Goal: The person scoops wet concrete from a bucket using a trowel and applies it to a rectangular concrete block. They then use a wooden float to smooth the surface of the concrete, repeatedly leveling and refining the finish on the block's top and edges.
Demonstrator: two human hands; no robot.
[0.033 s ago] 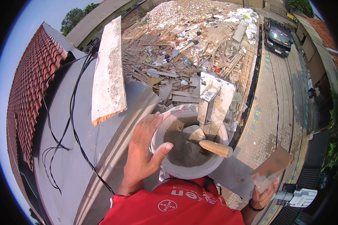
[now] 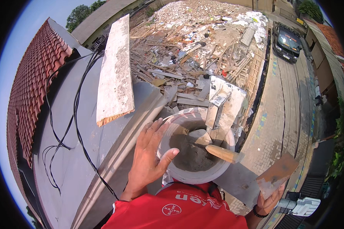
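A round pale bucket (image 2: 179, 173) stands before me with wet grey mortar (image 2: 189, 158) in it. My left hand (image 2: 151, 152) is open at its left side, fingers stretched and thumb apart; whether it touches the rim I cannot tell. A trowel with a wooden handle (image 2: 222, 154) lies in the bucket, its blade on the mortar. A mortar-smeared flat plate with a box-like handle (image 2: 226, 100) stands tilted at the bucket's far right. Lower right, my right hand (image 2: 269, 200) grips a flat rectangular plate (image 2: 278, 173), brown above and grey below; its fingers are partly hidden.
A rough white board (image 2: 116, 72) lies on the grey ledge (image 2: 95, 141) at left, beside loose black cables (image 2: 75, 110). A grey panel (image 2: 239, 181) juts out right of the bucket. Far below are rubble (image 2: 195, 49), a paved lane (image 2: 271, 110) and a dark car (image 2: 288, 42).
The view has shifted slightly, so the scene sits a little farther right. Both hands keep nearly the same pose, and the right still holds the plate.
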